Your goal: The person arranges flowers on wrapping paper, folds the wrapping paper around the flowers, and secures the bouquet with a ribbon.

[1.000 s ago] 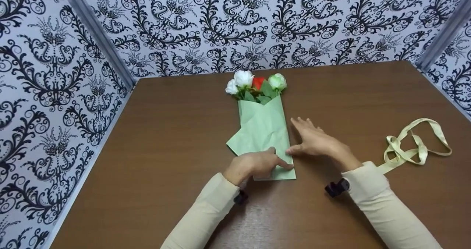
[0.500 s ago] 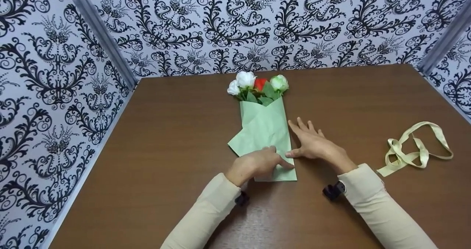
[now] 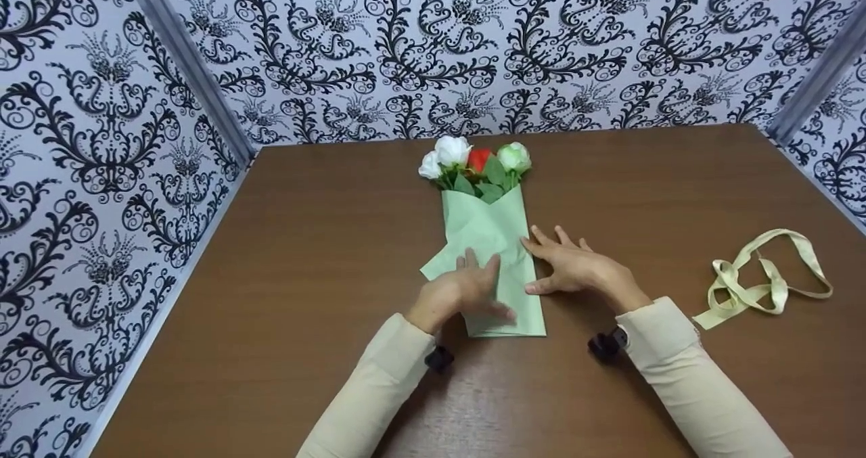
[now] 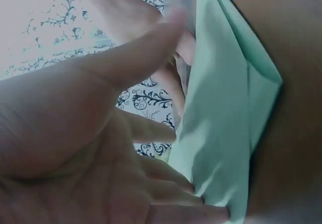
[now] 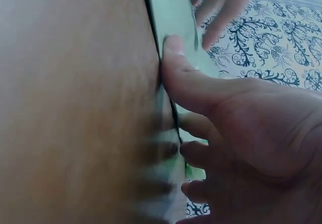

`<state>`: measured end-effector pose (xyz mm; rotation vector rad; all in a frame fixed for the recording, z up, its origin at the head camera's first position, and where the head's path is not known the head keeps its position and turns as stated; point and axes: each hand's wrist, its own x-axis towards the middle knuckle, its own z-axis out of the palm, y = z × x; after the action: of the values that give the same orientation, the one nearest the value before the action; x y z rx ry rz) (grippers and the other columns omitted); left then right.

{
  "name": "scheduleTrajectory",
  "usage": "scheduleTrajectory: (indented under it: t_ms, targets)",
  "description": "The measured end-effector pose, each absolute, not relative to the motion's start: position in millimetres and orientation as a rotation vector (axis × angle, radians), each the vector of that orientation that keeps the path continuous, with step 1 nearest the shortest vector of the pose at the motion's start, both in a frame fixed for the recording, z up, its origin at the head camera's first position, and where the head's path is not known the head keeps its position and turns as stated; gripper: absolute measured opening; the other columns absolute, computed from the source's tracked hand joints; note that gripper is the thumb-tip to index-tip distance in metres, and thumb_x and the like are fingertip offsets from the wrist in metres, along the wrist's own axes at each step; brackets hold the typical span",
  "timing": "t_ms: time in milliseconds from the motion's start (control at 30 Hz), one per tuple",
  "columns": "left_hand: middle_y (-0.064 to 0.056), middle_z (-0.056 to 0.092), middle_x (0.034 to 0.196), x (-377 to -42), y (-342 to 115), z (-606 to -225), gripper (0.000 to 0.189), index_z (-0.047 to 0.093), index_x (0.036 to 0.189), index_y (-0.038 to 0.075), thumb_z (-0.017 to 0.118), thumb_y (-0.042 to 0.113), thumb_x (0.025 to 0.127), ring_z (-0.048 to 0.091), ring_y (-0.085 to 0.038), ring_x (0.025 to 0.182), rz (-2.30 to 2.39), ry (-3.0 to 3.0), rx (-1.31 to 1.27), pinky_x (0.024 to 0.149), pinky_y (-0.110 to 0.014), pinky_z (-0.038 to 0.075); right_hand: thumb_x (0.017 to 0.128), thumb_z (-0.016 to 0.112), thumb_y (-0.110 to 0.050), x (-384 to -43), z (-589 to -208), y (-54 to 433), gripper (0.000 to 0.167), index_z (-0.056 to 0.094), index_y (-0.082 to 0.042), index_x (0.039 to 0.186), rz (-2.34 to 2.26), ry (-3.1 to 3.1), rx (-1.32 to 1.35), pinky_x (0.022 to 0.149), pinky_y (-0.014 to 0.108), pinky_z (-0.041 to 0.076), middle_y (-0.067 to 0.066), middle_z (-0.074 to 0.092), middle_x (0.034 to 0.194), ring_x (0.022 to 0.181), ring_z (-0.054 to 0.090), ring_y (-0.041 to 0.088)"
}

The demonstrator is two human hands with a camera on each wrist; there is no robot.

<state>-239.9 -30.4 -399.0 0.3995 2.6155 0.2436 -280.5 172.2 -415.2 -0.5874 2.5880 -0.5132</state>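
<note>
A bouquet lies on the table, its blooms toward the back wall: white roses [image 3: 452,151], a red flower [image 3: 479,160] and a greenish-white one [image 3: 514,155]. Pale green wrapping paper [image 3: 482,228] is folded round the stems, with a corner jutting out at left. My left hand [image 3: 460,292] is over the lower part of the paper, fingers spread; in the left wrist view its fingertips meet the paper [image 4: 216,93]. Along the paper's right edge is my right hand [image 3: 575,268], fingers spread, the thumb tip on the paper [image 5: 171,12] in the right wrist view. The stems are hidden.
A loosely looped cream ribbon [image 3: 808,249] lies to the right on the brown wooden table [image 3: 325,241]. Patterned black-and-white walls [image 3: 440,52] stand behind the table and at its sides.
My left hand has lifted its thumb from the paper's lower right edge and shifted slightly left, fingers spreading. The right hand's fingertips have come in to the paper's right edge.
</note>
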Motion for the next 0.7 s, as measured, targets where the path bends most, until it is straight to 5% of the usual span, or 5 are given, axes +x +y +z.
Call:
scheduleTrajectory:
  t_ms: [367,533,700]
  targets:
    - [-0.026,0.009,0.167,-239,-21,-404,0.098,0.002,0.163,0.03,0.055,0.068,0.09,0.021,-0.037,0.154,-0.078,2.655,0.381,0.122,-0.045,0.03,0.087,0.075,-0.046,-293,-400,163,0.095,0.027,-0.007,0.158,-0.388,2.611,-0.639,0.116,0.073,-0.007,0.017,0.017,0.167,0.153,-0.004,0.049]
    - [-0.027,0.014,0.165,-238,-20,-405,0.105,0.004,0.163,0.028,0.059,0.072,0.085,0.025,-0.038,0.153,-0.144,2.685,0.432,0.121,-0.045,0.033,0.084,0.078,-0.042,-299,-399,163,0.094,0.032,-0.004,0.156,-0.409,2.676,-0.649,0.115,0.076,-0.002,0.02,0.025,0.164,0.152,0.003,0.051]
    - [-0.027,0.018,0.164,-237,-20,-408,0.108,0.008,0.163,0.026,0.062,0.073,0.083,0.028,-0.038,0.151,-0.17,2.713,0.454,0.119,-0.045,0.035,0.084,0.079,-0.044,-307,-402,161,0.1,0.026,-0.005,0.159,-0.378,2.648,-0.664,0.114,0.077,-0.002,0.02,0.014,0.167,0.152,0.0,0.051]
